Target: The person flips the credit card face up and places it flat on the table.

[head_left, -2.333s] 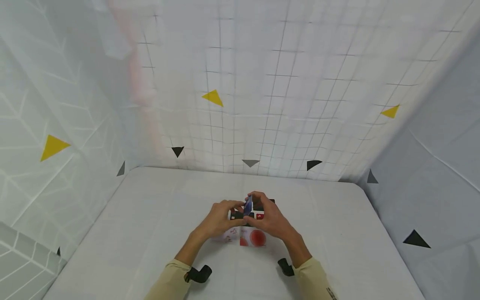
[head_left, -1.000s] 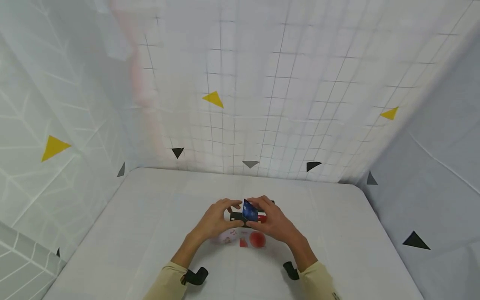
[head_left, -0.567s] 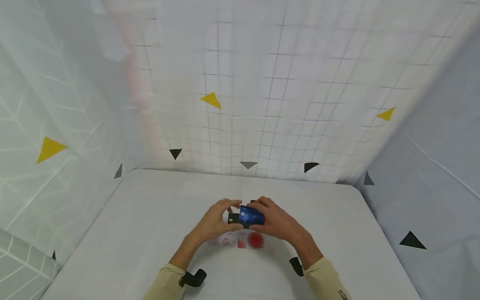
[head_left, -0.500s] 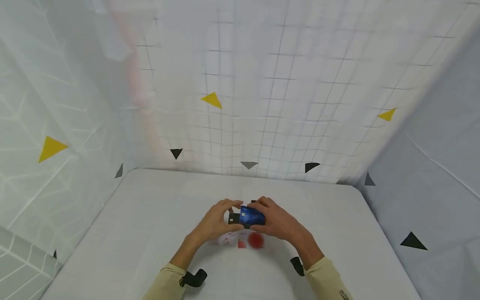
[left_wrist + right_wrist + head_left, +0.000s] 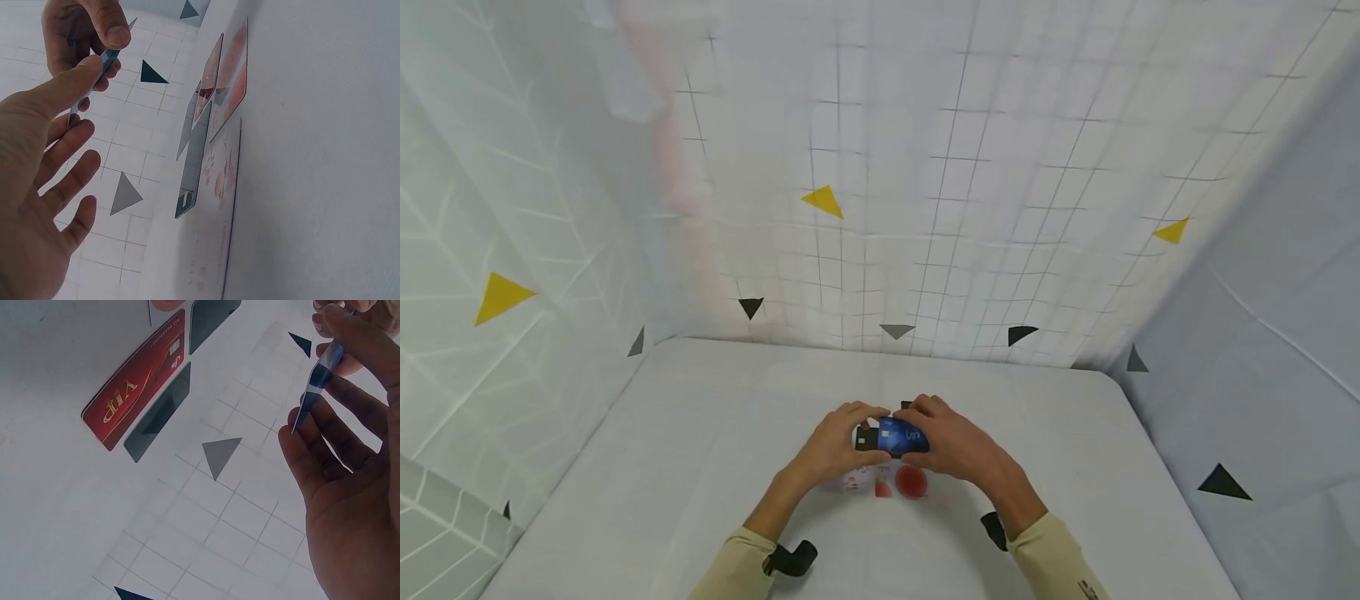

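A blue bank card (image 5: 898, 436) with a chip is held up off the table, its face toward the head view. My right hand (image 5: 958, 442) grips its right end between thumb and fingers. My left hand (image 5: 835, 442) pinches its left part, thumb at the lower edge and index finger at the upper. In the left wrist view the card (image 5: 107, 60) appears nearly edge-on between both hands. Below it on the table lie a red VIP card (image 5: 137, 381), a black card (image 5: 867, 438) with a chip and a dark card (image 5: 159, 412). The held card hides much of these in the head view.
Nearer the person lie a pale card with pink flowers (image 5: 856, 478) and a card with a red disc (image 5: 912, 481). The white table (image 5: 700, 467) ends at a back curtain, with cloth walls either side. A black device (image 5: 795, 558) is strapped to each wrist.
The blue card has turned from edge-on to facing the head view, and sits slightly lower. My left fingertips, apart from it a second ago, have closed in on its left part.
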### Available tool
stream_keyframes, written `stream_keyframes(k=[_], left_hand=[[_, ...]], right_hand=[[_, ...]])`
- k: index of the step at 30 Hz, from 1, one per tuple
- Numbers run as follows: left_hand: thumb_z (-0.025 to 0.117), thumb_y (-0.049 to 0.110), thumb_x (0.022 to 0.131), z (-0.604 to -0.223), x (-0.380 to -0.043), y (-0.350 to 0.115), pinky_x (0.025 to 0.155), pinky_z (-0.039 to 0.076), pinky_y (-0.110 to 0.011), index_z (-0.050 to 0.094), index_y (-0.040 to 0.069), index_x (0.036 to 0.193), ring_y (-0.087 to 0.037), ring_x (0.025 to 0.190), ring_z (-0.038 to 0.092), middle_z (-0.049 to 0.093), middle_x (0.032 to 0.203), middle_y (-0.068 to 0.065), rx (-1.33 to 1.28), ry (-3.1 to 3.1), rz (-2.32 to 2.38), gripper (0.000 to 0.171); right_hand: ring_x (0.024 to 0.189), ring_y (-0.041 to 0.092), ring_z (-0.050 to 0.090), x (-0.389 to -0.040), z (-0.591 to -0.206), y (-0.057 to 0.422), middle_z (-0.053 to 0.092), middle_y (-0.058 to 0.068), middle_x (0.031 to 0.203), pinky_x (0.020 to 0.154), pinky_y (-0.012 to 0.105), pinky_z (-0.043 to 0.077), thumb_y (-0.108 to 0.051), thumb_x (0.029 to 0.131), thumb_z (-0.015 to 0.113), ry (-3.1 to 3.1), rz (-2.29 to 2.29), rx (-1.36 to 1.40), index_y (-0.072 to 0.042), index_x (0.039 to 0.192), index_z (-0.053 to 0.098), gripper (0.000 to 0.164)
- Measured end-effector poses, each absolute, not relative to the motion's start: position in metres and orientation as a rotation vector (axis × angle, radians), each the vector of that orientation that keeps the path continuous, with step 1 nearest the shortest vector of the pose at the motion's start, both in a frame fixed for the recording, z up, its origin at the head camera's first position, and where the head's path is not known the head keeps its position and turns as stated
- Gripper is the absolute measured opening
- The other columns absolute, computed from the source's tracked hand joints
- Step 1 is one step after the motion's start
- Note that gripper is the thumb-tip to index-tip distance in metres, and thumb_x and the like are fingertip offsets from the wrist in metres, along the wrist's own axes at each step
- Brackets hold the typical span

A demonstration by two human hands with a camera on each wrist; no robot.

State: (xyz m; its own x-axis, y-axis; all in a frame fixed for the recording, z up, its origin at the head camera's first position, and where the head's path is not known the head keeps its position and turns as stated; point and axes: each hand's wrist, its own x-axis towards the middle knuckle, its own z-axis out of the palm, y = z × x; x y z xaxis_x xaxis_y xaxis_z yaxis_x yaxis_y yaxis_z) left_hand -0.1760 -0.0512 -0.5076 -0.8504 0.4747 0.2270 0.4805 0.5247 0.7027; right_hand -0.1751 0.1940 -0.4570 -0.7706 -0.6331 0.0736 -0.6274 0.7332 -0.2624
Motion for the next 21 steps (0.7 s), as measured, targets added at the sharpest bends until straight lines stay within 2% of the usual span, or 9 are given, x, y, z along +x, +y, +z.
stream_keyframes(k=[7, 11, 21], left_hand=[[0.078, 0.054, 0.082, -0.5089, -0.1755, -0.0522, 0.088, 0.053, -0.037, 0.055, 0.031, 0.141, -0.02, 0.107, 0.059, 0.059, 0.128, 0.01, -0.826, -2.762, -1.19, 0.067], [0.077, 0.055, 0.082, -0.5091, -0.1755, -0.0536, 0.09, 0.052, -0.039, 0.056, 0.031, 0.141, -0.023, 0.108, 0.06, 0.059, 0.13, 0.008, -0.808, -2.778, -1.162, 0.067], [0.079, 0.052, 0.082, -0.5095, -0.1773, -0.0568, 0.087, 0.048, -0.037, 0.057, 0.033, 0.14, -0.022, 0.106, 0.06, 0.06, 0.127, 0.01, -0.806, -2.787, -1.121, 0.064]], right_hand=[[0.117, 0.015, 0.051, -0.1749, -0.4577, 0.193, 0.052, -0.002, 0.129, 0.092, 0.039, 0.055, -0.042, 0.085, 0.08, 2.912, -0.421, -1.061, -0.022, 0.139, 0.056, 0.062], [0.116, 0.016, 0.051, -0.1748, -0.4582, 0.1927, 0.052, -0.001, 0.128, 0.091, 0.039, 0.055, -0.041, 0.085, 0.08, 2.906, -0.447, -1.045, -0.021, 0.139, 0.057, 0.062], [0.114, 0.016, 0.052, -0.1759, -0.4632, 0.1972, 0.052, -0.001, 0.127, 0.091, 0.039, 0.055, -0.042, 0.084, 0.081, 2.914, -0.478, -0.962, -0.02, 0.136, 0.058, 0.061]])
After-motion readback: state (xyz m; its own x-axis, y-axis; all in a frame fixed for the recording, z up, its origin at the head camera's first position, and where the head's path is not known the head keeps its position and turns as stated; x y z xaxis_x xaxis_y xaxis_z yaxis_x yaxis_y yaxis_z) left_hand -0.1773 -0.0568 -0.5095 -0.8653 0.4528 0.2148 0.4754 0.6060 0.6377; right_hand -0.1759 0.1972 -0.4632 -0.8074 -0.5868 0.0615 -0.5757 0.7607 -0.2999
